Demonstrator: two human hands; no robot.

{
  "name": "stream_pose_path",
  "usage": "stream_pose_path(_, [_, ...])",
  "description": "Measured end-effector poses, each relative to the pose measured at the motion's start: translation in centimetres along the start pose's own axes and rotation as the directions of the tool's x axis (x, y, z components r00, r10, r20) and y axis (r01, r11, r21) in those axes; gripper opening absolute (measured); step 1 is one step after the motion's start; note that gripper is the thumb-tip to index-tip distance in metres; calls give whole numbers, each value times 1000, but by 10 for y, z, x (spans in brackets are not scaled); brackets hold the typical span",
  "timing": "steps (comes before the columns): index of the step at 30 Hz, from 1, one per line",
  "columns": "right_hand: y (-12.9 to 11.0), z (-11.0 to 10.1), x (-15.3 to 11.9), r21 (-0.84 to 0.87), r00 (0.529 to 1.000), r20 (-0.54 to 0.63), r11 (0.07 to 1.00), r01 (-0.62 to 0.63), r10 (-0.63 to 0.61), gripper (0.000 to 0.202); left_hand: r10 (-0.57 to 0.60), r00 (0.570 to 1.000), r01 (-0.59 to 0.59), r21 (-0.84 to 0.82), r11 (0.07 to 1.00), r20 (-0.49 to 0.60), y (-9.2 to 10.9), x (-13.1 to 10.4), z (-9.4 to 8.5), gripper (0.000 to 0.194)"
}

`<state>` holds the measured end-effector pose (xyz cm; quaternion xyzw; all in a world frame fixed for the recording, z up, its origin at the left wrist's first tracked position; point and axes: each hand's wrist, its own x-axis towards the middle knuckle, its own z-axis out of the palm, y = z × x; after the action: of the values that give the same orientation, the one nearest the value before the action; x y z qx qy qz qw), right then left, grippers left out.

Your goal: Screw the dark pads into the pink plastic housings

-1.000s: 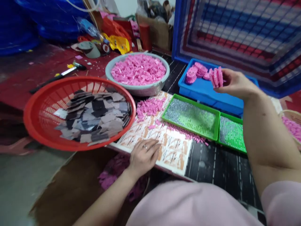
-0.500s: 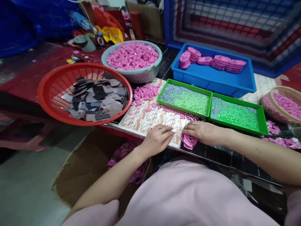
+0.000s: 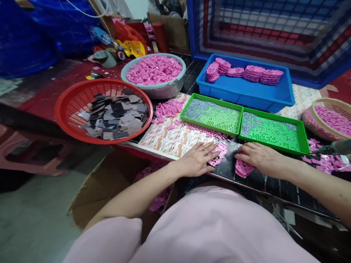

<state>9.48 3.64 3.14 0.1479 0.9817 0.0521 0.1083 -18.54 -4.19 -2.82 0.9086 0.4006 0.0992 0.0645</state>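
Note:
My left hand (image 3: 197,159) lies low over the table edge, fingers stretched and thumb apart. Its fingertips touch the left side of a flat pink plastic part (image 3: 221,152) with small dark round details. To the right, my right hand (image 3: 264,160) has its fingers bent over a second pink plastic part (image 3: 244,168), gripping its upper side; the fingers partly cover it. Both parts rest on the dark tabletop near its front edge. Just behind the hands lie small pink pieces (image 3: 204,132) and two green trays (image 3: 210,114) (image 3: 274,131) of tiny metal pieces, seemingly screws.
At left a red basket (image 3: 61,120) holds dark flat plates. Behind it stands a grey-green basin (image 3: 153,89) of pink pieces. A blue bin (image 3: 246,98) holds stacked pink parts. At right are a beige basket (image 3: 309,117) and a tool, perhaps a screwdriver (image 3: 340,147).
My right hand has moved right with a pink part. My left hand has moved right and spread its fingers against another pink part, now visible between the hands. The view has shifted slightly.

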Motion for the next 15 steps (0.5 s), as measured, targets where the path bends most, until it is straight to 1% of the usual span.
stream_pose_path(2, [-2, 8, 0, -21, 1000, -10, 1000, 14, -14, 44, -21, 999, 21, 9, 1000, 41, 5, 3, 4, 60])
stream_pose_path(5, [-4, 11, 6, -28, 999, -26, 999, 34, -35, 42, -80, 996, 78, 44, 996, 49, 17, 4, 9, 57])
stream_pose_path(10, [-7, 10, 21, -46, 996, -44, 996, 75, -77, 36, -159, 987, 160, 105, 981, -24, 37, 2, 13, 54])
stream_pose_path(13, [-9, 8, 28, -49, 994, -51, 994, 97, -100, 35, -166, 985, 172, 135, 976, -51, 43, 3, 13, 54])
stream_pose_path(15, [-8, 3, 27, -42, 993, -51, 994, 102, -104, 35, -172, 983, 180, 151, 972, -66, 45, 5, 12, 53])
